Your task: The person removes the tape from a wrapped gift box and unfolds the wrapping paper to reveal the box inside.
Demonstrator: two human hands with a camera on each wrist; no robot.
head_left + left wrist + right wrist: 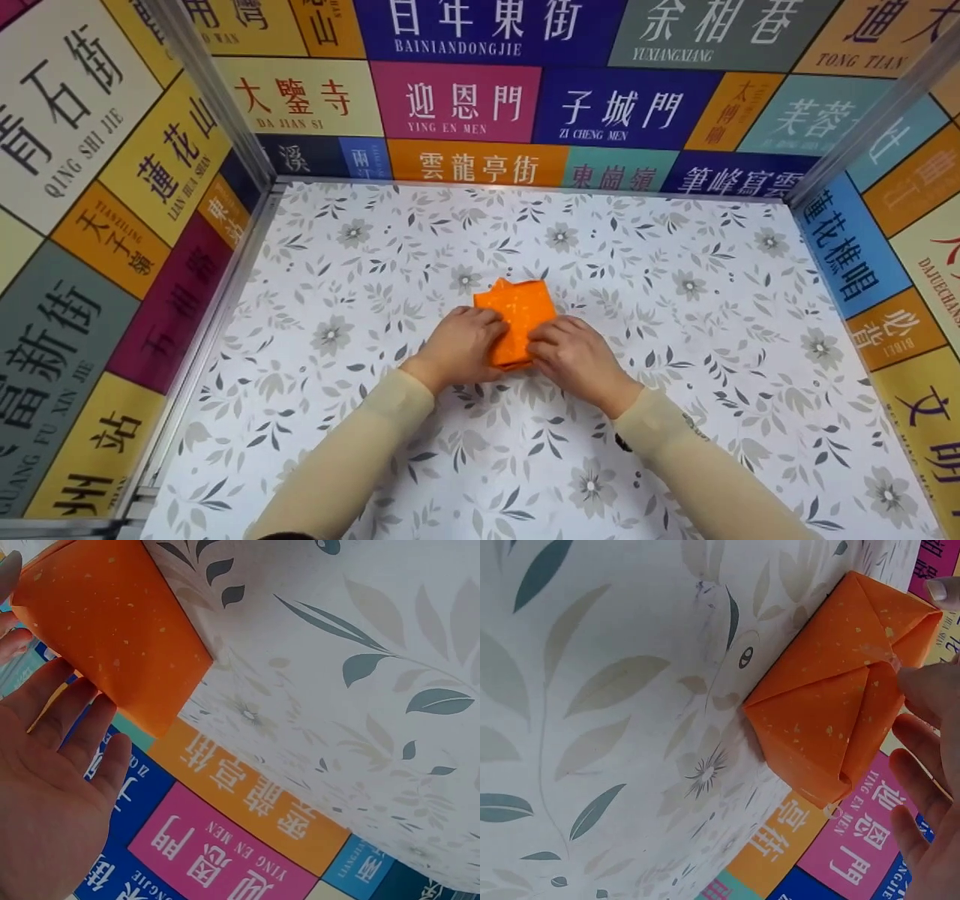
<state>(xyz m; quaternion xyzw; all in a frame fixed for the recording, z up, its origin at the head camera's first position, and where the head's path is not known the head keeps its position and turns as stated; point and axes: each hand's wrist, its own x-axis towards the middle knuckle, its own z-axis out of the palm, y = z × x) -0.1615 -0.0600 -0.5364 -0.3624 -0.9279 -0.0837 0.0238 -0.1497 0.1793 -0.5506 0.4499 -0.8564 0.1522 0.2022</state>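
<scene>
A folded piece of orange paper (517, 307) with small gold flecks lies between both hands near the middle of the table. My left hand (466, 346) holds its left side, fingers at the edge, as the left wrist view shows on the paper (112, 622). From the right, my right hand (577, 360) grips the opposite side. The right wrist view shows creased, overlapping flaps on the paper (825, 697) and the thumb of the right hand (934, 742) against it. Part of the paper's near end is hidden by the fingers.
A white cloth with grey flowers and leaves covers the table (337, 262). Panels of coloured signs with Chinese characters (457, 101) stand at the back, left and right, with metal frame posts (217, 90) at the corners.
</scene>
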